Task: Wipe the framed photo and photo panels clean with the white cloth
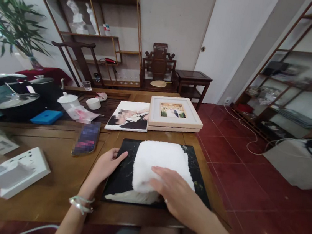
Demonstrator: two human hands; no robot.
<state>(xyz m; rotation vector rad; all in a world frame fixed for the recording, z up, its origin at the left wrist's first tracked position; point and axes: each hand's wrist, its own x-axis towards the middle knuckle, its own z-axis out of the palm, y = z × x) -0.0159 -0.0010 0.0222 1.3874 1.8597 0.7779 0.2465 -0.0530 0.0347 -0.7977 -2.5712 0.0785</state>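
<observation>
A dark picture panel lies flat on the wooden table near its front edge, a pale shape printed along its lower side. On it rests a folded, fluffy white towel, covering most of its middle. My left hand is at the panel's left edge, its thumb over the top and its fingers curled against the side. Across the towel's near part lies my right hand, slightly blurred, its fingers stretched out and pressing lightly on the cloth. What the towel covers is hidden.
Behind the panel lie a white-edged photo print and a framed photo. To the left are a phone, a white power strip, a blue box, a lidded pot and a teapot. Red tiled floor borders the table's right.
</observation>
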